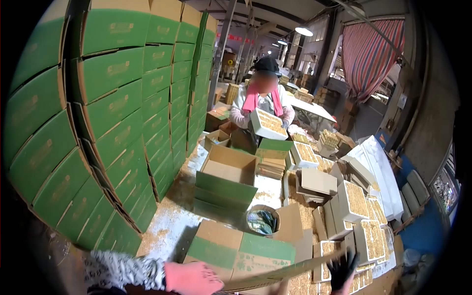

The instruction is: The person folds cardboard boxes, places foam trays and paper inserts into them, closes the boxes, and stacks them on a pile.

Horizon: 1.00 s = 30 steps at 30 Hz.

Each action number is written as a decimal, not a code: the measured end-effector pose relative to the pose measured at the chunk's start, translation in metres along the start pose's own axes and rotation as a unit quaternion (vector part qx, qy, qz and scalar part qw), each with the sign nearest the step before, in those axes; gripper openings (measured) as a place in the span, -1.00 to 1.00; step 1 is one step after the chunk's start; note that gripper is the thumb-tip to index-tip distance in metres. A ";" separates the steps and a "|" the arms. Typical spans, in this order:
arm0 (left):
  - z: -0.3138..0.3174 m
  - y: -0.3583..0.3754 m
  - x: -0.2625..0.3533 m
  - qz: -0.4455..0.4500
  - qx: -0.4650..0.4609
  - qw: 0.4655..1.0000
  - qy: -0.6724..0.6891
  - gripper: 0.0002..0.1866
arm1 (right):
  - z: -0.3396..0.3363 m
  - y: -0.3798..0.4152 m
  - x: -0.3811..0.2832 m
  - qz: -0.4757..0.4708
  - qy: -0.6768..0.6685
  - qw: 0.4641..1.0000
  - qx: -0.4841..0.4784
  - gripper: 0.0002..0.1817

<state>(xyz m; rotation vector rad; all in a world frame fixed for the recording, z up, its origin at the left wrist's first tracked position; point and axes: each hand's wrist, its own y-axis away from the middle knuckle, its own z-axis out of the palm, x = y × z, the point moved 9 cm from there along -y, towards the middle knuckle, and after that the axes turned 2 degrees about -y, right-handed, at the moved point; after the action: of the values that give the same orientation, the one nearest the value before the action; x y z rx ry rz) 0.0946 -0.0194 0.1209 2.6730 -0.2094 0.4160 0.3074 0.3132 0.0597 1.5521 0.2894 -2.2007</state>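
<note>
At the bottom of the head view, my left hand (194, 278), in a pink glove with a dark sleeve print nearby, is closed at the near end of a long piece of cardboard (280, 274), seen almost edge-on. Its fingertips are hidden. My right hand (341, 270), in a black glove, is by the far end of the cardboard with fingers spread. Behind the cardboard lies a green and brown carton (241, 248) with its flaps folded over. White trays (371, 240) filled with small yellowish pieces stand beside my right hand.
Green cartons (115, 73) form a tall stacked wall on the left. Ahead, an open carton (228, 167) stands near a round container (263, 220) with plastic inside. A co-worker (263, 96) holds a filled white tray (268, 123). Folded cardboard (318, 181) lies right of centre.
</note>
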 end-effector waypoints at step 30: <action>0.067 -0.080 -0.174 -0.129 0.450 0.773 0.429 0.16 | 0.198 0.021 0.062 -0.409 0.728 0.520 -0.181 -0.28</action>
<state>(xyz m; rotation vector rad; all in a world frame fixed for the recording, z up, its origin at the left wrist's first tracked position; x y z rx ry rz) -0.0355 0.0372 -0.0238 2.8772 0.8241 1.9624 0.1328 0.2000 0.0731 2.8198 2.0889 -0.2666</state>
